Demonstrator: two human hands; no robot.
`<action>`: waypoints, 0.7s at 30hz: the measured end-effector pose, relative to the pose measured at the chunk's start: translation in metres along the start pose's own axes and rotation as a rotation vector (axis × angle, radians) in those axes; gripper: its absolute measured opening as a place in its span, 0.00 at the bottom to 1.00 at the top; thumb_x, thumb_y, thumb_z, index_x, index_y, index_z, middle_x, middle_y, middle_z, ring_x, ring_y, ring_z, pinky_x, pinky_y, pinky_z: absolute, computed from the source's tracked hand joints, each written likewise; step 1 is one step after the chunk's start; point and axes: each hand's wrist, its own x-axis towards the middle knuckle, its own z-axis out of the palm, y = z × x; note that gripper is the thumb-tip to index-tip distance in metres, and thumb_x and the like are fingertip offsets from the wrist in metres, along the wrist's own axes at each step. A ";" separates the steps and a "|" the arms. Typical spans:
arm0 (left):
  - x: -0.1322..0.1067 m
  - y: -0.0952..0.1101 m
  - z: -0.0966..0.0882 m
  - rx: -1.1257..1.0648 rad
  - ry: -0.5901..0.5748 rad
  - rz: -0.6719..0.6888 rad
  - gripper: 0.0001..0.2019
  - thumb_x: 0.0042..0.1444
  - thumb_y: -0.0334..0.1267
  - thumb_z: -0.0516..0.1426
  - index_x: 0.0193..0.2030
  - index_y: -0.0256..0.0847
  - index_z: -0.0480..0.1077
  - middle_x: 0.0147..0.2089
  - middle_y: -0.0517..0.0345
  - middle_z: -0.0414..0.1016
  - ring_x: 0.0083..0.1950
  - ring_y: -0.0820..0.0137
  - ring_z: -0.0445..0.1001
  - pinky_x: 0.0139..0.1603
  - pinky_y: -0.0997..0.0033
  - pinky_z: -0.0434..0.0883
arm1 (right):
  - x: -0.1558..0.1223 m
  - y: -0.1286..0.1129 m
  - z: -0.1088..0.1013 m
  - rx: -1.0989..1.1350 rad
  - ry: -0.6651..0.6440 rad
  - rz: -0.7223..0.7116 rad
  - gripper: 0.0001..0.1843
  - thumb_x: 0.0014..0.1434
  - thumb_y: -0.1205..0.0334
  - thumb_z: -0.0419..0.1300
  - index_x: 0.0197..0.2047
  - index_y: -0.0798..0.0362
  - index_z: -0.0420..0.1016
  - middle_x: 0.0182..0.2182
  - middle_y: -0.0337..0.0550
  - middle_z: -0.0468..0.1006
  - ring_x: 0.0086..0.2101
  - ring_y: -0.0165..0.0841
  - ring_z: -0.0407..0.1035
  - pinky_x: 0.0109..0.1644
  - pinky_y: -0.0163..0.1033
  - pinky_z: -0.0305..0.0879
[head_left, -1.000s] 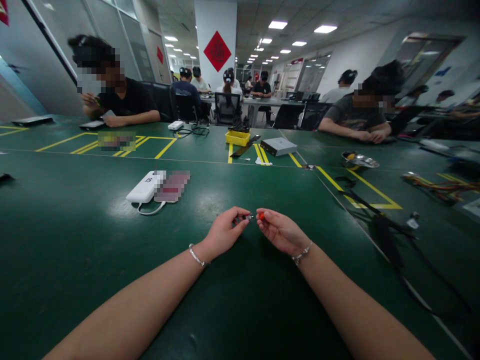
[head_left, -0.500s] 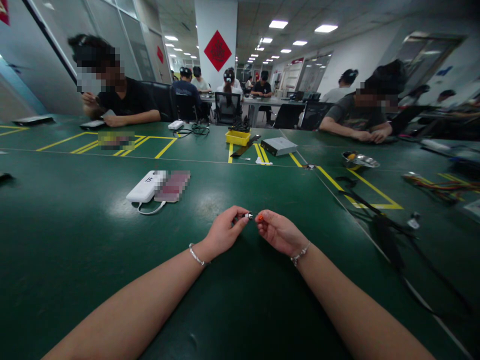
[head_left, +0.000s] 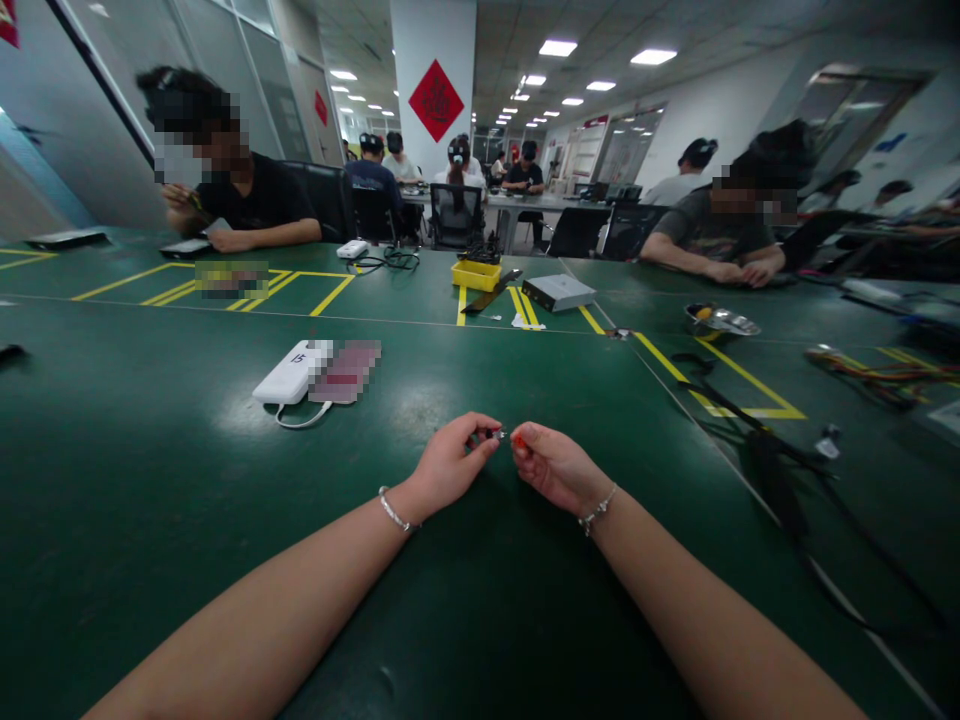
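Both my hands rest on the green table (head_left: 150,480) just in front of me, fingertips almost meeting. My left hand (head_left: 448,462) pinches a tiny silver metal part (head_left: 498,435) between thumb and forefinger. My right hand (head_left: 553,463) is closed on a small orange piece (head_left: 519,441), held right against the metal part. Each wrist wears a thin bracelet. What the two small pieces are is too small to tell.
A white power bank (head_left: 288,373) with a cable lies left of centre. Further back are a yellow bin (head_left: 475,274), a grey box (head_left: 558,291), a metal dish (head_left: 718,320) and black cables (head_left: 757,440) at right. Other people sit across the table.
My right hand has rolled a little, so the orange piece is more hidden by its fingers. Both hands stay in the same spot.
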 end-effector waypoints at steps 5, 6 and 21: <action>-0.001 0.002 0.000 0.060 -0.027 0.045 0.09 0.54 0.35 0.53 0.42 0.40 0.68 0.37 0.57 0.72 0.38 0.71 0.69 0.41 0.68 0.67 | 0.002 0.006 0.007 -0.040 0.082 -0.028 0.17 0.41 0.53 0.67 0.23 0.57 0.66 0.16 0.33 0.65 0.17 0.19 0.55 0.19 0.26 0.50; -0.002 0.003 0.000 0.082 -0.036 0.052 0.09 0.54 0.35 0.54 0.42 0.41 0.68 0.37 0.57 0.72 0.38 0.71 0.69 0.41 0.68 0.67 | 0.003 0.007 0.008 -0.046 0.100 -0.033 0.18 0.40 0.52 0.67 0.23 0.57 0.66 0.16 0.32 0.64 0.17 0.19 0.55 0.19 0.26 0.49; -0.002 0.006 -0.001 0.150 -0.013 0.030 0.09 0.53 0.35 0.54 0.41 0.41 0.70 0.35 0.58 0.73 0.37 0.71 0.70 0.39 0.69 0.67 | 0.001 0.003 0.010 0.019 0.129 -0.008 0.08 0.46 0.63 0.64 0.29 0.58 0.74 0.20 0.37 0.70 0.21 0.20 0.60 0.24 0.27 0.58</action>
